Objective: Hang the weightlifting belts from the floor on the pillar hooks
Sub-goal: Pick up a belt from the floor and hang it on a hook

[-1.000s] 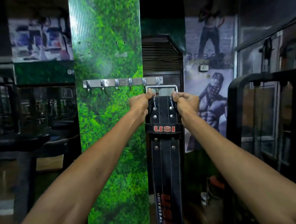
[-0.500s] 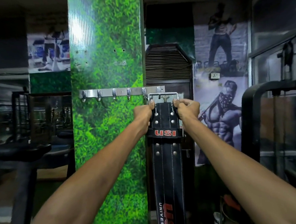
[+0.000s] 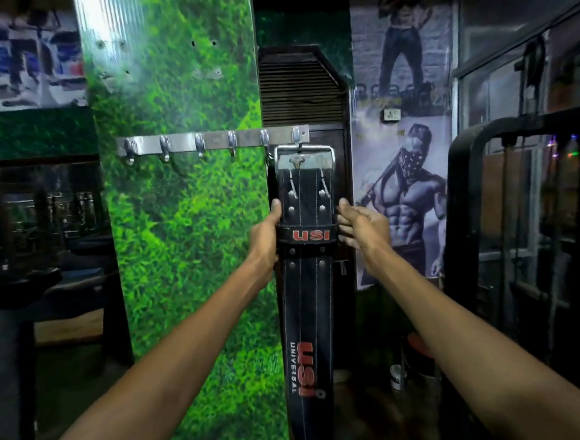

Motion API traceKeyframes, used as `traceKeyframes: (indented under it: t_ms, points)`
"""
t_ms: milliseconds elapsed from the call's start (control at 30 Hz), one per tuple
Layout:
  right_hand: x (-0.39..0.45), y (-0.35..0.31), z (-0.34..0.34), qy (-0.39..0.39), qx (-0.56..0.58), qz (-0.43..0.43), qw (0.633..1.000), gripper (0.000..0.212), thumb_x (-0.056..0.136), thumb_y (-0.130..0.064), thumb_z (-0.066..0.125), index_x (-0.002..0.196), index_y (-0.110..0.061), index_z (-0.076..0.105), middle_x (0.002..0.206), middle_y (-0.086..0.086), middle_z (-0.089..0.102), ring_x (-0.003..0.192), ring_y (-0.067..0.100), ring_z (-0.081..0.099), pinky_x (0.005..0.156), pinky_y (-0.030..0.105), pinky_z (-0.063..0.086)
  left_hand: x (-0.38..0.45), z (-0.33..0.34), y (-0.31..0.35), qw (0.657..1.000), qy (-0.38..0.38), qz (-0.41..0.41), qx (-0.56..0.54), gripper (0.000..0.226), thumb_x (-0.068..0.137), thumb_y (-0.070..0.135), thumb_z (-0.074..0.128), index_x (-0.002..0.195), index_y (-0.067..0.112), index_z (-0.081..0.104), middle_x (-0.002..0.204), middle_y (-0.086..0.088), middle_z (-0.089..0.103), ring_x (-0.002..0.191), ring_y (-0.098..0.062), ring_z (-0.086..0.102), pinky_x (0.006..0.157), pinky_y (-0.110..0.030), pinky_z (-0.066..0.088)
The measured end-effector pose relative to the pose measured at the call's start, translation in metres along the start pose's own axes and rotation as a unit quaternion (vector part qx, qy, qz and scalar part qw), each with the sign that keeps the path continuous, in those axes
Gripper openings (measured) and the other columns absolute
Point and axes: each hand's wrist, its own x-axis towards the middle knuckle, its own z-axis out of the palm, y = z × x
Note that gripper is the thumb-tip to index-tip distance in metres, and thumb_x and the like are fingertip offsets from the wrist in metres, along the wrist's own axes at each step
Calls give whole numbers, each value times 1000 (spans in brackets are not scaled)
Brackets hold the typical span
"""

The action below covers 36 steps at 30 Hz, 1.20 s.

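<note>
Slippage is the risk: the black leather weightlifting belt (image 3: 307,273) hangs by its steel buckle (image 3: 304,157) on the rail's end hook (image 3: 296,137), past the green grass-print pillar (image 3: 186,227) edge. Left hand (image 3: 265,237) grasps the belt's edge; right hand (image 3: 359,223) is released, fingertips touching. Letting go unevenly could swing it off. Open room lies rightward.

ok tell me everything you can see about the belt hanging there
The belt is a wide black strap that looks like leather, with pale stitch lines, metal rivets, a loop marked USI in red, and USI UNIVERSAL printed lower down. Its steel buckle hangs on the rightmost hook of the hook rail at the pillar's right edge. It hangs straight down, out of frame. The left hand grips its left edge; the right hand touches its right edge with relaxed fingers.
</note>
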Motion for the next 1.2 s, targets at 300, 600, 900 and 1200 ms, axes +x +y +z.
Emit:
traceKeyframes:
  t_ms: [300,600,900,1200]
  points:
    - [-85,149,-48,56,-93,180,978,23,93,-23,72,109,-7,73,101,11,78,87,23,78,80,34,62,-71,-44,-145,989,7,-146,24,45,97,61,46,90,23,69,95,-2,71,87,-16,66,71,-27,48]
    - [-214,325,-106,136,-180,365,903,13,98,-7,54,100,-8,67,84,12,72,65,20,72,62,29,62,-168,-95,-347,926,85,-361,73,44,96,44,60,111,5,72,101,-8,71,90,-20,65,72,-32,45]
    - [-439,565,-192,89,-253,561,783,39,58,-44,69,84,-17,79,88,14,79,76,28,77,66,42,63,-373,-164,-571,822,16,-564,80,18,105,6,44,116,4,58,99,-6,64,92,-25,62,69,-24,51]
    - [-621,699,-199,35,-235,710,663,15,78,-35,70,76,-20,75,85,6,79,72,17,77,64,30,59,-574,-236,-726,713,137,-674,132,31,81,12,80,108,7,67,76,-12,72,66,-22,69,62,-29,53]
